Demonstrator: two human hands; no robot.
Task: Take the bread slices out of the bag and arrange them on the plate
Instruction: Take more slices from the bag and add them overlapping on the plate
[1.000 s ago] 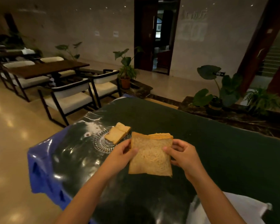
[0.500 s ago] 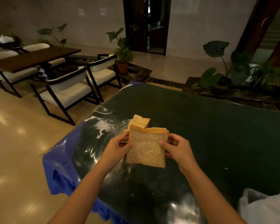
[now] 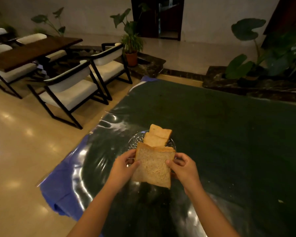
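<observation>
A stack of brown bread slices stands upright between both hands, just above the dark table. My left hand grips its left edge and my right hand grips its right edge. Right behind the stack lies a clear glass plate with two bread slices overlapping on it. The held stack hides the plate's near rim. The bread bag is out of view.
The table has a dark green top under shiny clear plastic, with a blue cover hanging over its left edge. White chairs and a wooden table stand on the floor to the left. Potted plants line the back.
Both hands have carried the bread stack forward until it sits right at the plate's near side. The view has tilted down and the white bag at the lower right has left the frame.
</observation>
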